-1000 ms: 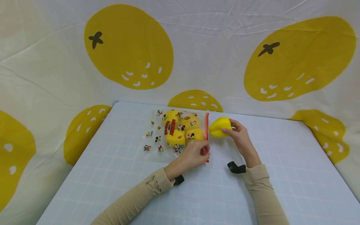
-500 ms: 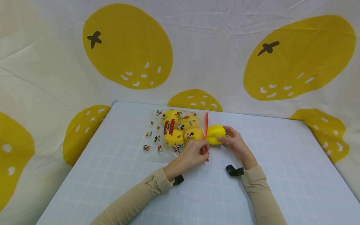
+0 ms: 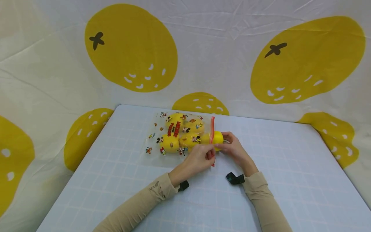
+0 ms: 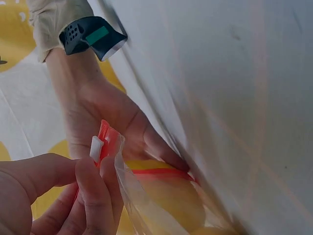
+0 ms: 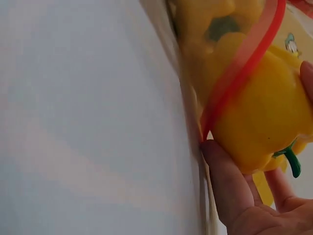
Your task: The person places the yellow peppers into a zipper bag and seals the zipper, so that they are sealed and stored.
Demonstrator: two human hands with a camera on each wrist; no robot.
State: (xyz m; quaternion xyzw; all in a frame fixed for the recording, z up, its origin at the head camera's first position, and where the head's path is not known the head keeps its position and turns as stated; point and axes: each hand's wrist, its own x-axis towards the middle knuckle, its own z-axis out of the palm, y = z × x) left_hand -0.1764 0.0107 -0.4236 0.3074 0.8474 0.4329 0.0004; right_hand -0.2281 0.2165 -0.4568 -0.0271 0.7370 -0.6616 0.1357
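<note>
A clear zip bag (image 3: 174,129) with cartoon prints lies on the table, its red-edged mouth (image 3: 212,124) facing right. Several yellow, rounded things (image 3: 169,144) are inside. My left hand (image 3: 200,158) pinches the near end of the red edge, close to a white slider (image 4: 96,148) in the left wrist view. My right hand (image 3: 236,149) holds a yellow toy bell pepper (image 5: 266,112) around its stem end. The pepper is partly through the mouth, with its green stem (image 5: 292,161) pointing outward toward my palm. Its front part shows through the plastic.
The table (image 3: 116,180) has a pale blue cover with a faint grid. Behind it hangs a white cloth (image 3: 214,58) with large yellow fruit prints. Black wrist devices (image 3: 235,178) sit at both cuffs.
My right hand has moved left and nearer, bringing the bell pepper from outside the bag into its mouth. Things inside have shifted left. My left hand has stayed at the edge.
</note>
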